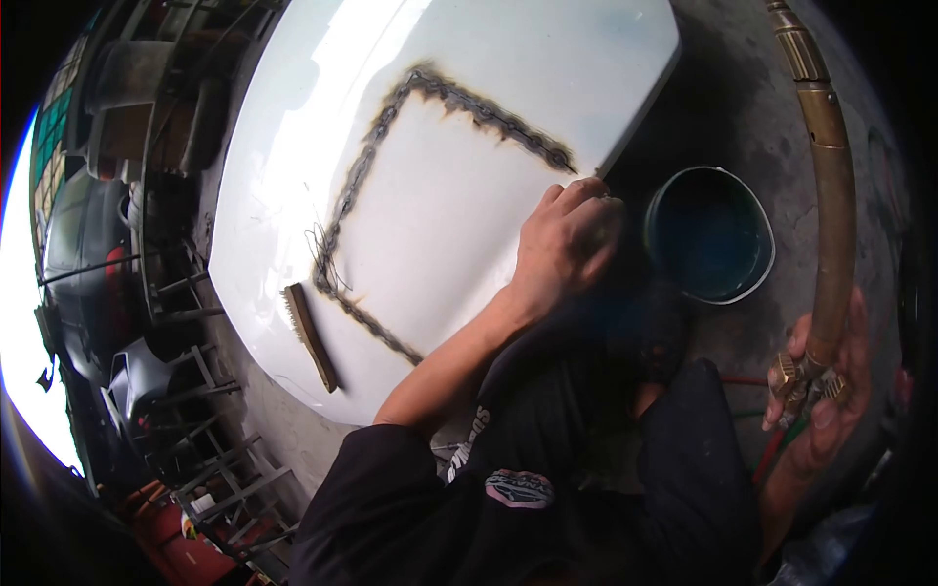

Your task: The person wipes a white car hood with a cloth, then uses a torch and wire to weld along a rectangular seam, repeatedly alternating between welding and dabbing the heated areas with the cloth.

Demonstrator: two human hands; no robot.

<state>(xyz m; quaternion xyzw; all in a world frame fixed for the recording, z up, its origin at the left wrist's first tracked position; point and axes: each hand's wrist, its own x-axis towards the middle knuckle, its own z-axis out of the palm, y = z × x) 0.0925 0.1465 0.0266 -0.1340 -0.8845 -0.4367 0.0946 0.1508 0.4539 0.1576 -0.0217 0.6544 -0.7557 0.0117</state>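
A white, curved vehicle panel (445, 186) lies in front of me. A dark weld seam (352, 195) with scorched edges runs along three sides of a rectangle on it. My left hand (572, 232) is closed at the panel's right edge, by the end of the seam; what its curled fingers hold, if anything, is hidden. At the right, my right hand (831, 400) is wrapped round the lower end of a brass gas torch (829, 195), beside its valve knobs. The torch points upward, and its tip is out of view. A wooden-handled wire brush (311, 337) and thin wire (320, 256) rest on the panel.
A round bucket (757, 278) of dark liquid stands on the concrete floor right of the panel. Red and green hoses (772, 454) hang below the torch. Metal racks (230, 488) and a dark car (83, 264) are at the left.
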